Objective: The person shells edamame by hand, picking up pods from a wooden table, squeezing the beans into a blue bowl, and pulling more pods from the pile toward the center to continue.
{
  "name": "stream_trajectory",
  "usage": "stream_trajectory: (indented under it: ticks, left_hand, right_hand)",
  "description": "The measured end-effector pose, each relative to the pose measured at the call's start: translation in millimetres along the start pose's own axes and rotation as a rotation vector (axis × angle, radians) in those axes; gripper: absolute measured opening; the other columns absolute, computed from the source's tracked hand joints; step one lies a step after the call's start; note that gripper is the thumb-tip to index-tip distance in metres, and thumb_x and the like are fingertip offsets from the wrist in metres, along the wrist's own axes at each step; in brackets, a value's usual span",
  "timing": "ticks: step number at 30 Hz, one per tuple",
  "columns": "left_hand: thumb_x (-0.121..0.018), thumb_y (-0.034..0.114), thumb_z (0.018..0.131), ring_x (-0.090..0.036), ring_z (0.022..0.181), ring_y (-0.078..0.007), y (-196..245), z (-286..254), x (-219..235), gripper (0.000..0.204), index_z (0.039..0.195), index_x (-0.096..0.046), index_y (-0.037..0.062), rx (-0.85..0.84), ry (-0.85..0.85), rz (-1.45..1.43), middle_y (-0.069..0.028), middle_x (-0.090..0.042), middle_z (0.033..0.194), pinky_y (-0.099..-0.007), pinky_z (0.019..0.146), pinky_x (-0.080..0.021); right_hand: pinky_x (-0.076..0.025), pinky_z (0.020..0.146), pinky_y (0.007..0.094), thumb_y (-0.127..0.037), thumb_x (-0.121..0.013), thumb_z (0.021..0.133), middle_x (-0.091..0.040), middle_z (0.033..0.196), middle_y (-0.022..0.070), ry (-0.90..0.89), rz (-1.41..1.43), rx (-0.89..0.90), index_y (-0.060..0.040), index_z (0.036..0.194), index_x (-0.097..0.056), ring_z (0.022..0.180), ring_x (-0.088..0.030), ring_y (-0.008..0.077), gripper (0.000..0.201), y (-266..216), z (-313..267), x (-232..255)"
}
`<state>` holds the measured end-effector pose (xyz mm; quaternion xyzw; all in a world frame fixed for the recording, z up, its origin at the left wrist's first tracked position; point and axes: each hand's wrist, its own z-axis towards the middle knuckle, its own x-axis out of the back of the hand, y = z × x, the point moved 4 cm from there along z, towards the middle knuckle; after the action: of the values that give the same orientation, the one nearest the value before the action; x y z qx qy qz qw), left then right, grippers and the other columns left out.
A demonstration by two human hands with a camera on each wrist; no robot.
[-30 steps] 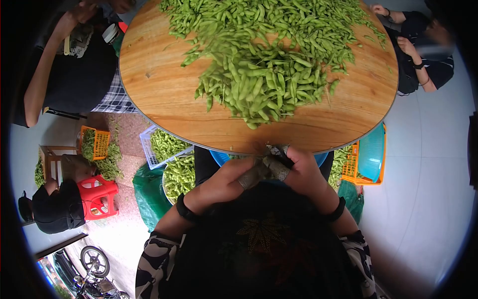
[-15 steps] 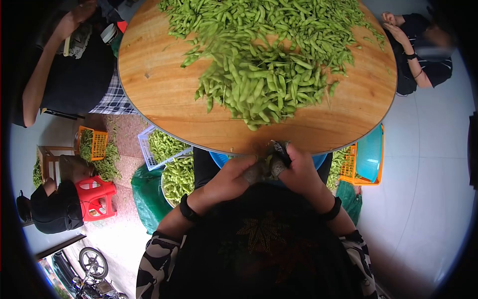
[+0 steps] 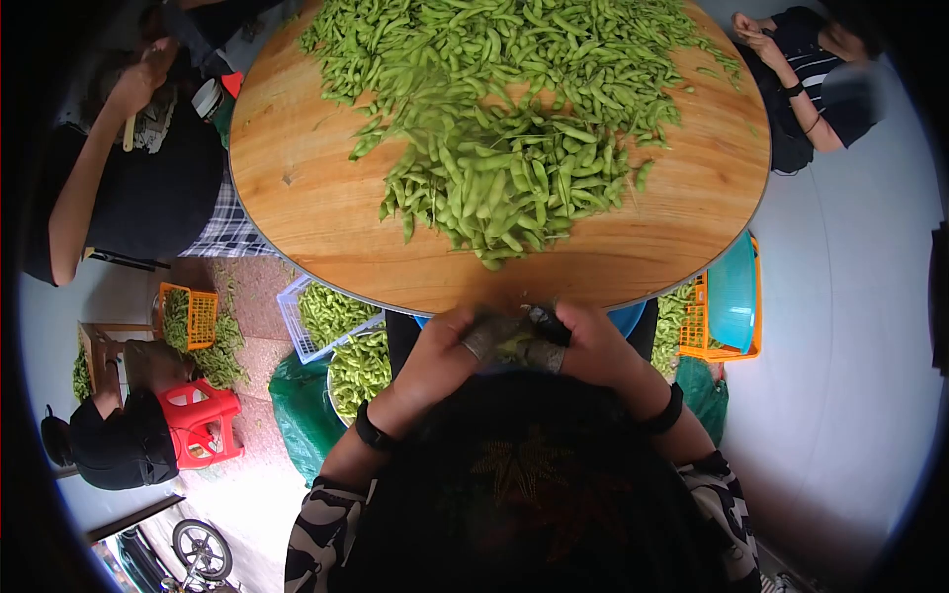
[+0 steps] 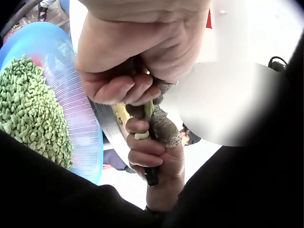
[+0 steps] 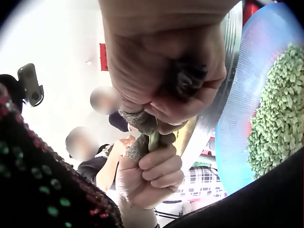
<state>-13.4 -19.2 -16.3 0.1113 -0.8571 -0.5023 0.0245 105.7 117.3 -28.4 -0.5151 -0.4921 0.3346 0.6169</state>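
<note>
Pod: green bean pod (image 5: 153,140) sits between both hands' fingertips, just below the counter (image 3: 316,212) edge.
Left hand (image 3: 440,358): fingers curled, pinching one end, likely to steady it.
Right hand (image 3: 595,346): fingers pinching the other end, seemingly to split it.
Basin: blue basin (image 4: 80,128) of shelled beans lies under the fingers, apparently to catch what drops.

Informal produce-shelling yard or market back area: round wooden tabletop (image 3: 316,212) heaped with green pods (image 3: 504,128), crates of pods (image 3: 326,292) on bare floor, blue basin of shelled beans (image 4: 28,114), seated workers around, parked motorbike (image 3: 198,553).
</note>
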Motion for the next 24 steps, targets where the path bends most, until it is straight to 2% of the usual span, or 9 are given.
stream_trajectory:
  ticks: [2, 4, 8, 10, 13, 17, 20, 22, 24]
  left_hand:
    - [-0.057, 0.009, 0.093, -0.056, 0.079, -0.0055, 5, -1, 6, 0.022, 0.114, -0.061, 0.0042, -0.368, 0.117, -0.353, -0.0014, -0.065, 0.096, -0.0198, 0.065, -0.042]
    - [-0.058, 0.009, 0.092, -0.056, 0.079, -0.0057, 16, -2, -1, 0.023, 0.114, -0.062, 0.0043, -0.364, 0.096, -0.384, -0.0014, -0.065, 0.096, -0.02, 0.065, -0.043]
    - [-0.06, 0.006, 0.091, -0.058, 0.085, -0.0074, -8, 10, 3, 0.023, 0.115, -0.06, 0.0033, -0.289, 0.034, -0.323, -0.0017, -0.064, 0.101, -0.0218, 0.07, -0.047]
    - [-0.06, 0.007, 0.092, -0.059, 0.082, -0.0086, -5, 13, -3, 0.023, 0.114, -0.061, 0.0033, -0.39, 0.103, -0.305, -0.0026, -0.065, 0.099, -0.0223, 0.069, -0.046]
    - [-0.058, 0.006, 0.093, -0.059, 0.083, -0.0094, -4, 13, -3, 0.021, 0.113, -0.061, 0.0037, -0.506, 0.181, -0.289, -0.0022, -0.065, 0.098, -0.0233, 0.072, -0.048]
    - [-0.056, 0.004, 0.094, -0.06, 0.085, -0.0088, -5, 11, 4, 0.02, 0.114, -0.06, 0.0045, -0.541, 0.249, -0.199, 0.0, -0.064, 0.094, -0.0234, 0.075, -0.049]
    - [-0.057, 0.005, 0.094, -0.06, 0.084, -0.0083, -9, 9, 3, 0.021, 0.115, -0.06, 0.0046, -0.359, 0.19, -0.11, 0.0008, -0.063, 0.091, -0.0234, 0.072, -0.049]
    - [-0.057, 0.006, 0.094, -0.058, 0.078, -0.0084, -4, 8, 0, 0.019, 0.112, -0.061, 0.0044, -0.344, 0.206, -0.034, 0.0008, -0.063, 0.087, -0.0234, 0.069, -0.048]
    - [-0.057, 0.007, 0.094, -0.056, 0.072, -0.0085, -2, 10, -2, 0.017, 0.11, -0.062, 0.0043, -0.33, 0.22, 0.043, 0.0008, -0.062, 0.083, -0.0234, 0.065, -0.047]
  right_hand:
    - [-0.043, 0.055, 0.0314, -0.019, -0.071, 0.081, -0.058, 0.068, 0.0074, -0.055, 0.098, -0.052, 0.0014, 0.093, -0.061, 0.06, -0.056, 0.0151, 0.026, -1, -1, -3]
    - [-0.036, 0.049, 0.0201, -0.015, -0.066, 0.088, -0.059, 0.071, -0.0025, -0.073, 0.608, -0.389, -0.0027, 0.097, -0.062, 0.056, -0.05, 0.0033, 0.016, -9, -4, -13]
    - [-0.033, 0.044, 0.0199, -0.014, -0.063, 0.089, -0.058, 0.069, -0.0018, 0.011, 0.693, -0.347, -0.0033, 0.097, -0.062, 0.052, -0.048, 0.0019, 0.013, -2, -4, -18]
    - [-0.046, 0.056, 0.0276, -0.018, -0.067, 0.086, -0.06, 0.069, 0.0028, 0.059, 0.233, -0.183, -0.0009, 0.107, -0.061, 0.06, -0.054, 0.0111, 0.028, -1, -4, -13]
    - [-0.05, 0.065, 0.032, -0.019, -0.067, 0.086, -0.065, 0.079, 0.0123, 0.112, -0.026, -0.047, -0.0003, 0.116, -0.057, 0.069, -0.063, 0.0207, 0.036, 0, -9, -13]
    - [-0.052, 0.072, 0.0362, -0.017, -0.066, 0.085, -0.065, 0.091, 0.0198, 0.237, -0.102, 0.044, 0.0006, 0.121, -0.054, 0.082, -0.066, 0.0304, 0.042, -15, -13, -7]
    - [-0.052, 0.075, 0.0289, -0.004, -0.062, 0.086, -0.067, 0.097, 0.0127, 0.226, -0.155, 0.103, 0.001, 0.129, -0.049, 0.084, -0.067, 0.0164, 0.046, -22, -14, -4]
    - [-0.052, 0.075, 0.0373, -0.01, -0.063, 0.086, -0.065, 0.1, 0.0209, 0.148, -0.043, 0.072, 0.0006, 0.128, -0.049, 0.089, -0.066, 0.0352, 0.045, -29, -12, -4]
    - [-0.052, 0.075, 0.0367, -0.009, -0.061, 0.086, -0.066, 0.098, 0.0202, 0.11, -0.009, 0.023, 0.0, 0.129, -0.049, 0.087, -0.066, 0.0338, 0.045, -30, -11, -2]
